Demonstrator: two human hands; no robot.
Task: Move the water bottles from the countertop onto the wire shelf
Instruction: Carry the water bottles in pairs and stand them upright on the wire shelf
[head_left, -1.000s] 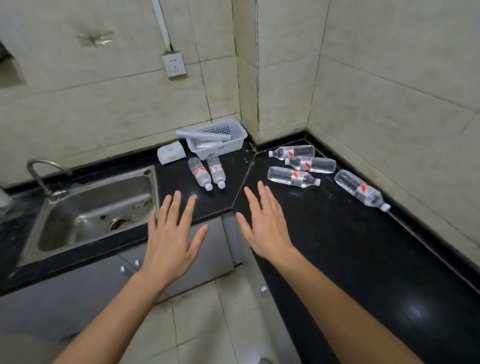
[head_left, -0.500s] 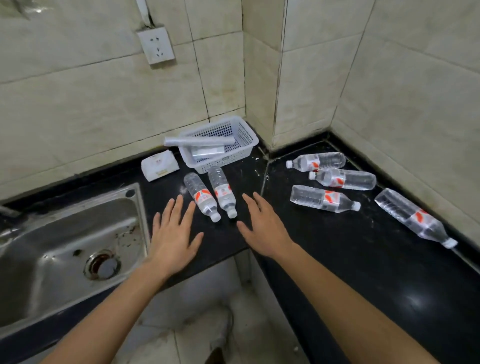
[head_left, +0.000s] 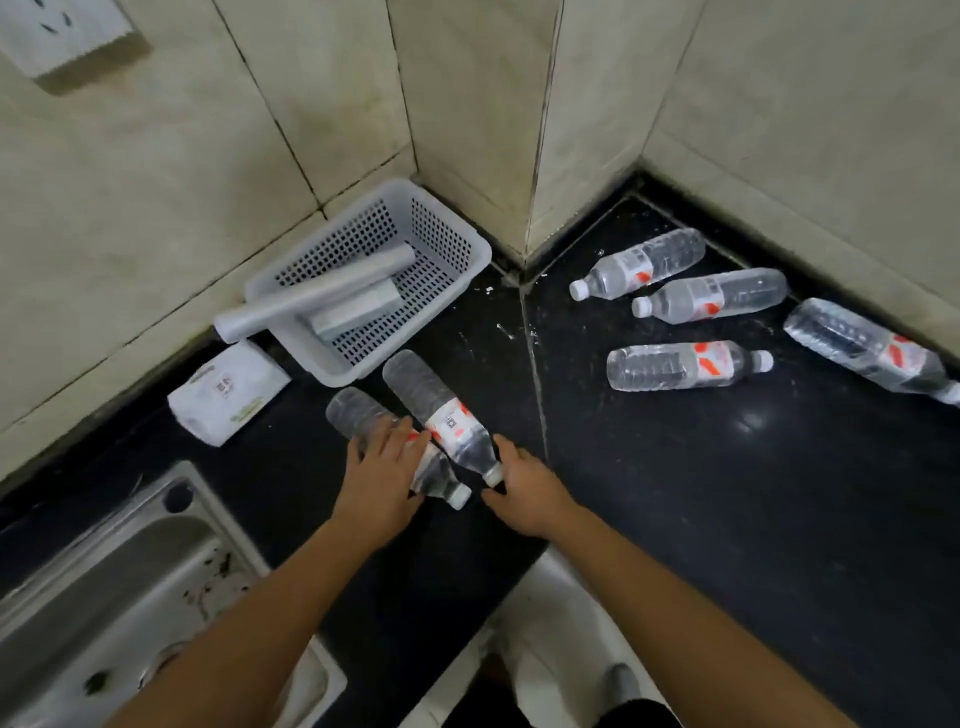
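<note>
Two clear water bottles with red-and-white labels lie side by side on the black countertop, caps toward me. My left hand lies over the left bottle, fingers wrapped across its label. My right hand is at the cap end of the right bottle, whose cap sits between my spread thumb and forefinger. Several more bottles lie on the right counter: two by the corner, one nearer me and one along the right wall. No wire shelf is in view.
A white perforated basket with grey rolls stands against the back wall, just behind the two bottles. A white tissue pack lies to its left. The steel sink is at lower left. Tiled walls close the corner.
My head has come closer and lower over the counter. Both hands moved forward from the counter edge onto the two nearest bottles, the left one landing on top of its bottle.
</note>
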